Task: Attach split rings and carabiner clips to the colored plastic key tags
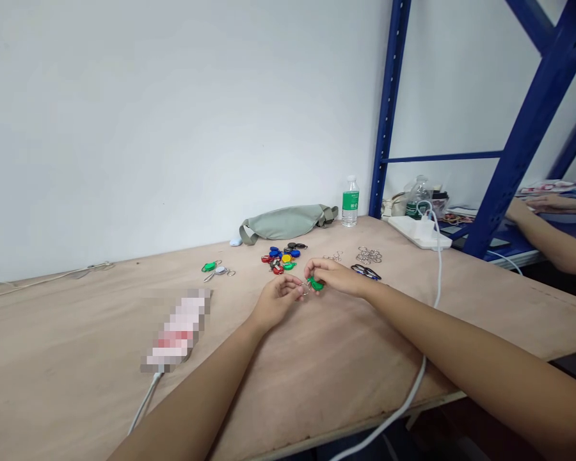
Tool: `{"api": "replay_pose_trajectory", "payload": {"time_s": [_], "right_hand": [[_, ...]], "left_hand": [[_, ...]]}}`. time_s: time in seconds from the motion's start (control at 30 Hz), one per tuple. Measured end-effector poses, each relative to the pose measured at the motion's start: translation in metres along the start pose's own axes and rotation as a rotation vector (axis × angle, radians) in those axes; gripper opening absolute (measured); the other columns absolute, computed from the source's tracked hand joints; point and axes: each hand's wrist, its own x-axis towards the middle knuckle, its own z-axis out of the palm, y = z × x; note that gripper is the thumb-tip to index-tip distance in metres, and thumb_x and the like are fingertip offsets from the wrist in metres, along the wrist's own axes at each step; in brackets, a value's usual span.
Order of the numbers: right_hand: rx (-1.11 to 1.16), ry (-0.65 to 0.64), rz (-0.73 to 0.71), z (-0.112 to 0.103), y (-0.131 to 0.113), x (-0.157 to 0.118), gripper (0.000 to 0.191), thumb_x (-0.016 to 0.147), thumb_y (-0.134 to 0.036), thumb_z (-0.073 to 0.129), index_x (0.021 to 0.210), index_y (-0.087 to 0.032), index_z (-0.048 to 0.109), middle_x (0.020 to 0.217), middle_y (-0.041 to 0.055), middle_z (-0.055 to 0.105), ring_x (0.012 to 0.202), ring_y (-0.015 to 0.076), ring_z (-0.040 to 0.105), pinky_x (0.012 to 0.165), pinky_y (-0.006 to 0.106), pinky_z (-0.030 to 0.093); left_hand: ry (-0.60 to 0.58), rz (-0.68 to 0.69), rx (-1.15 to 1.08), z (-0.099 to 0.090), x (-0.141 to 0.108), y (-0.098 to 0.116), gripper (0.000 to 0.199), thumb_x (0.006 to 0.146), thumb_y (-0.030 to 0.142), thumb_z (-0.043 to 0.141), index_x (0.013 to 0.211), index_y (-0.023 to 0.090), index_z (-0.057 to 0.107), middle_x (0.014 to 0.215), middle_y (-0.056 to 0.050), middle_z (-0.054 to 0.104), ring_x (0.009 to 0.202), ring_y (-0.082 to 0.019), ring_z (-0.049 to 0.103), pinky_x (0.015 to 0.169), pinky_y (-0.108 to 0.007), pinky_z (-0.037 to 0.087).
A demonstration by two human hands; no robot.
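Observation:
Near the middle of the wooden table (100,326), my left hand (277,299) pinches a metal ring (306,289). My right hand (333,276) is closed on a green badge reel (315,284), right beside the ring. Behind my hands lies a pile of coloured reels, among them a yellow one (287,258). A green reel (210,266) and a white reel (220,271) with rings lie apart on the left. Metal rings (368,255) are heaped to the right, and dark clips (365,272) lie beyond my right wrist.
A grey-green waist bag (288,223) and a water bottle (350,202) stand along the wall. A white power strip (417,232) has a cable running over the table beneath my right forearm. A pixelated object (177,330) lies left. Another person's hands (552,205) are at far right.

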Motion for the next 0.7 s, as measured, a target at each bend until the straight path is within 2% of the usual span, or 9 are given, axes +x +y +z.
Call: {"api": "replay_pose_trajectory", "payload": {"time_s": [0.17, 0.33, 0.57, 0.7], "right_hand": [[-0.151, -0.057, -0.022, 0.0003, 0.0007, -0.0009, 0.014, 0.07, -0.016, 0.039, 0.077, -0.018, 0.051, 0.069, -0.0023, 0.051, 0.06, 0.0097, 0.047, 0.054, 0.02, 0.036], [-0.371, -0.063, -0.106, 0.0, 0.0014, -0.0029, 0.013, 0.072, -0.018, 0.044, 0.082, -0.018, 0.051, 0.083, 0.0002, 0.055, 0.075, 0.0133, 0.05, 0.065, 0.024, 0.037], [-0.566, -0.075, -0.231, -0.0017, -0.0053, -0.0084, 0.008, 0.075, -0.021, 0.045, 0.081, -0.017, 0.049, 0.08, 0.0013, 0.055, 0.069, 0.0128, 0.048, 0.062, 0.023, 0.037], [-0.627, -0.087, -0.279, -0.0024, -0.0054, -0.0082, 0.008, 0.076, -0.02, 0.044, 0.081, -0.017, 0.05, 0.077, 0.0013, 0.055, 0.067, 0.0127, 0.048, 0.061, 0.023, 0.036]], "left_hand": [[0.047, 0.014, -0.003, -0.0003, 0.0008, 0.0024, 0.02, 0.069, 0.032, 0.058, 0.077, 0.014, 0.05, 0.07, 0.0, 0.058, 0.06, -0.009, 0.055, 0.066, -0.026, 0.044], [0.054, 0.014, -0.033, -0.0007, 0.0006, 0.0034, 0.016, 0.071, 0.028, 0.056, 0.077, 0.015, 0.048, 0.066, 0.001, 0.056, 0.059, -0.009, 0.055, 0.065, -0.027, 0.044], [0.058, 0.041, 0.063, -0.0006, 0.0002, 0.0027, 0.015, 0.073, 0.029, 0.051, 0.081, 0.017, 0.05, 0.063, 0.002, 0.055, 0.058, -0.01, 0.054, 0.063, -0.026, 0.045], [0.077, 0.101, 0.233, -0.0009, -0.0019, 0.0021, 0.013, 0.075, 0.03, 0.047, 0.081, 0.018, 0.051, 0.062, 0.002, 0.055, 0.058, -0.011, 0.054, 0.062, -0.026, 0.045]]}}
